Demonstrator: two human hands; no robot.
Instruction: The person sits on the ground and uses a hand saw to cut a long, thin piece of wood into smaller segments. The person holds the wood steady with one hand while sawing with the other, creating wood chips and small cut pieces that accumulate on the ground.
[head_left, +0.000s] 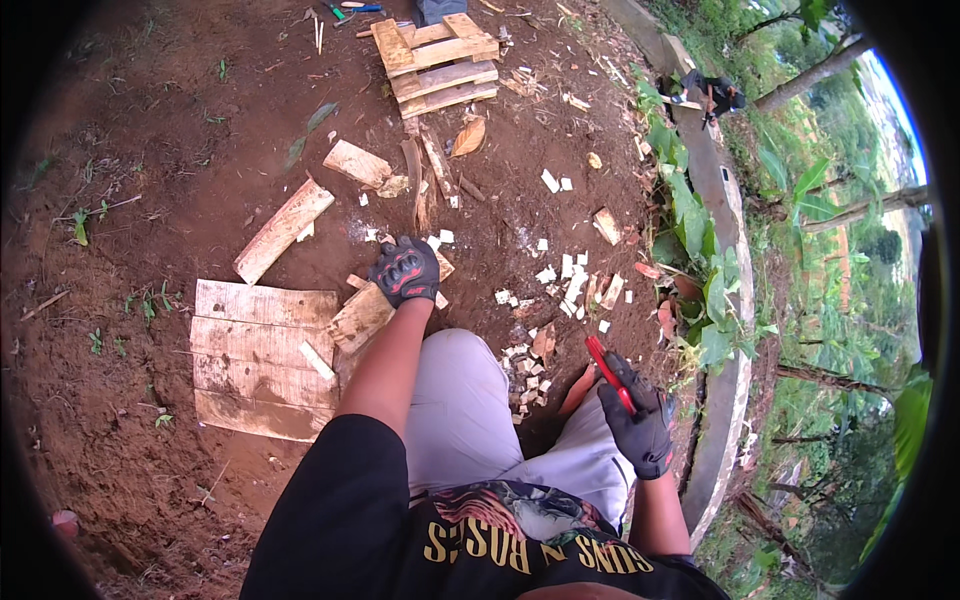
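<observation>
My left hand (pixel 405 270), in a black glove with red marks, is closed over the far end of a wooden block (pixel 362 318). Its fingertips are hidden, and small bits of pale wood show around it. On the right, my gloved right hand (pixel 640 425) is wrapped around a slim red tool (pixel 610 372) that points up and to the left; its kind is not clear. Between my knees and beyond lie small cut wood cubes (pixel 525 375) and pale wood chips (pixel 575 285). Left of the block, a flat panel of boards (pixel 262 350) rests on the soil.
A split log (pixel 284 230) and a shorter wood chunk (pixel 357 163) lie ahead on the left. Farther off stands a stack of planks (pixel 440 65), with green-handled tools (pixel 335 12) nearby. Along the right runs a concrete edge (pixel 728 230) with plants, and another person (pixel 715 95) is there.
</observation>
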